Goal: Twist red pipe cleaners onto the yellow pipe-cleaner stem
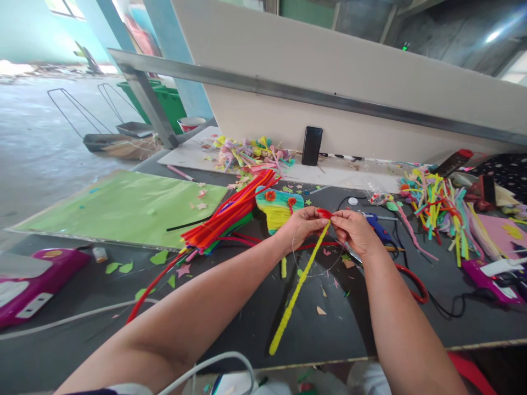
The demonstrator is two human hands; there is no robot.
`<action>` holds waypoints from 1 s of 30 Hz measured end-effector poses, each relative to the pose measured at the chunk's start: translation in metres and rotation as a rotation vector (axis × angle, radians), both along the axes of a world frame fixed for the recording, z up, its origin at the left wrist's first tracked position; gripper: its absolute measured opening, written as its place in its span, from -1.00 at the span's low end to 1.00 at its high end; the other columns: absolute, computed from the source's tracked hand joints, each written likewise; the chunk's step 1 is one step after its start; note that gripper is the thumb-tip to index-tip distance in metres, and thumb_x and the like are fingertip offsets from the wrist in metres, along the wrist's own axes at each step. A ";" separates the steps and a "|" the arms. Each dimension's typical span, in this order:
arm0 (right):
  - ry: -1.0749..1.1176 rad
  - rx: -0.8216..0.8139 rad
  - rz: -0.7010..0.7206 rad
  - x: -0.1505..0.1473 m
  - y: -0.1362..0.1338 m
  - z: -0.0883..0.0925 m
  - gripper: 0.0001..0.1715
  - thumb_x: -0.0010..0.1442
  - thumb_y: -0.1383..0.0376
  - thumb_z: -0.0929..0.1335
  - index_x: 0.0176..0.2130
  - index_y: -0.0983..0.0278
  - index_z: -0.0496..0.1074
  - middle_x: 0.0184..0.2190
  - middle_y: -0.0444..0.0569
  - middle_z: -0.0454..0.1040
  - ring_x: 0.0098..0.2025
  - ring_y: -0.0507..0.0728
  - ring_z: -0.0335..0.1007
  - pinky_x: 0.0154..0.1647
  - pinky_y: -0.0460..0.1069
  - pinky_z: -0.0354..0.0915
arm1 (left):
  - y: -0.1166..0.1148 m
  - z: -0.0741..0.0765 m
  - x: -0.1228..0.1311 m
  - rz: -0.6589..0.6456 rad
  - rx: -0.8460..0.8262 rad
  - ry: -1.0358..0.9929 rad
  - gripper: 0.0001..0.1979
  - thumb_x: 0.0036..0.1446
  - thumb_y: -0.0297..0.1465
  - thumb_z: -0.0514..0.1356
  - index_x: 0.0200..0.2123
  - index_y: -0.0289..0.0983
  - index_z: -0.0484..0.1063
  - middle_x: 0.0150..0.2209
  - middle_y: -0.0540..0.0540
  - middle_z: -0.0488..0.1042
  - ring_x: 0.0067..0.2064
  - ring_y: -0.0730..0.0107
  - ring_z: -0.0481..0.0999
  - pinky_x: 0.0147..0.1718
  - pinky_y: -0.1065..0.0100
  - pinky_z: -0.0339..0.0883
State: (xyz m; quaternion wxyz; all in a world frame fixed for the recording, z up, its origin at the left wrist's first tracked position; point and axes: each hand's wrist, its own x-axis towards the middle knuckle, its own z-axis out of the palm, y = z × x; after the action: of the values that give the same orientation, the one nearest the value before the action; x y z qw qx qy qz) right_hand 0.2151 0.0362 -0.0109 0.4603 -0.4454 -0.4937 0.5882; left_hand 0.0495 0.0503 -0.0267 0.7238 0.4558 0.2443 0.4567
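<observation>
L hand (308, 222) & R hand (352, 227) both pinched red pc (324, 213) at yellow stem (300, 288) tip; firm, close grip prob worked best tbh.

A dark table (247, 323) bears red pipe cleaners (230, 211) and a green sheet (119, 208).

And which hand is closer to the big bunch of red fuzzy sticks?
Left. The left hand is to the right of the red fuzzy sticks; the right hand is farther right.
</observation>
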 end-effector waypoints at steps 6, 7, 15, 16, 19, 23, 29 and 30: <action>0.009 0.004 0.034 -0.003 -0.001 -0.001 -0.77 -0.05 0.21 0.44 -0.43 0.31 0.39 -0.68 -0.25 0.23 -0.73 -0.12 0.04 -0.77 -0.18 -0.04 | -0.002 -0.002 0.004 0.129 0.060 0.055 -0.74 -0.13 -0.29 0.34 -0.42 -0.36 0.44 -0.55 0.01 0.39 -0.53 0.59 0.31 -0.52 0.49 0.14; 0.026 0.002 0.034 -0.004 -0.002 -0.001 -0.78 -0.04 0.21 0.43 -0.41 0.31 0.40 -0.66 -0.23 0.26 -0.72 -0.11 0.06 -0.76 -0.17 -0.02 | -0.003 -0.001 0.004 0.138 0.061 0.045 -0.75 -0.13 -0.30 0.34 -0.43 -0.36 0.44 -0.55 0.01 0.38 -0.53 0.59 0.30 -0.52 0.49 0.13; 0.158 0.011 -0.018 -0.005 -0.004 0.005 -0.70 0.05 0.09 0.37 -0.34 0.29 0.44 -0.47 -0.09 0.46 -0.64 -0.04 0.24 -0.66 -0.10 0.23 | 0.000 0.004 -0.001 0.197 -0.005 -0.071 -0.76 -0.12 -0.31 0.34 -0.43 -0.35 0.44 -0.49 -0.01 0.43 -0.48 0.56 0.35 -0.45 0.47 0.20; 0.148 0.013 -0.017 -0.005 -0.004 0.005 -0.71 0.04 0.10 0.38 -0.36 0.29 0.43 -0.48 -0.10 0.45 -0.65 -0.05 0.24 -0.67 -0.11 0.21 | 0.001 0.003 -0.001 0.212 -0.012 -0.082 -0.76 -0.13 -0.31 0.35 -0.43 -0.34 0.43 -0.49 -0.01 0.43 -0.48 0.56 0.36 -0.44 0.47 0.21; 0.113 0.029 -0.017 -0.006 -0.003 0.003 -0.76 -0.01 0.18 0.43 -0.38 0.30 0.43 -0.53 -0.13 0.43 -0.69 -0.08 0.20 -0.70 -0.14 0.14 | 0.002 0.001 0.000 0.252 -0.024 -0.110 -0.76 -0.16 -0.34 0.37 -0.45 -0.34 0.42 -0.51 0.02 0.41 -0.49 0.58 0.35 -0.46 0.49 0.20; 0.099 0.033 -0.061 -0.009 -0.002 0.000 -0.79 -0.05 0.22 0.44 -0.40 0.28 0.41 -0.59 -0.18 0.41 -0.72 -0.09 0.17 -0.73 -0.15 0.10 | 0.000 0.000 0.003 0.280 -0.060 -0.140 -0.75 -0.18 -0.34 0.37 -0.46 -0.33 0.40 -0.52 0.03 0.41 -0.48 0.57 0.37 -0.44 0.48 0.21; 0.091 0.053 -0.103 -0.013 -0.003 -0.001 -0.82 -0.06 0.24 0.42 -0.48 0.28 0.37 -0.64 -0.19 0.39 -0.75 -0.07 0.17 -0.75 -0.13 0.12 | -0.002 0.000 0.005 0.260 -0.081 -0.218 -0.78 -0.15 -0.38 0.34 -0.47 -0.33 0.36 -0.51 0.03 0.41 -0.46 0.56 0.39 -0.39 0.47 0.24; 0.087 0.053 -0.103 -0.013 -0.003 -0.001 -0.83 -0.05 0.25 0.42 -0.49 0.28 0.37 -0.64 -0.19 0.40 -0.75 -0.07 0.17 -0.75 -0.13 0.13 | -0.002 0.000 0.005 0.253 -0.083 -0.224 -0.78 -0.14 -0.39 0.34 -0.48 -0.33 0.36 -0.52 0.03 0.41 -0.46 0.56 0.39 -0.40 0.47 0.24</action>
State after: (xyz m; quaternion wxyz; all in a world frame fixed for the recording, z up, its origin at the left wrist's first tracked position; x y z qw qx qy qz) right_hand 0.2024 0.0330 -0.0121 0.5227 -0.4318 -0.4650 0.5693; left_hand 0.0541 0.0484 -0.0267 0.7016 0.3373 0.2359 0.5816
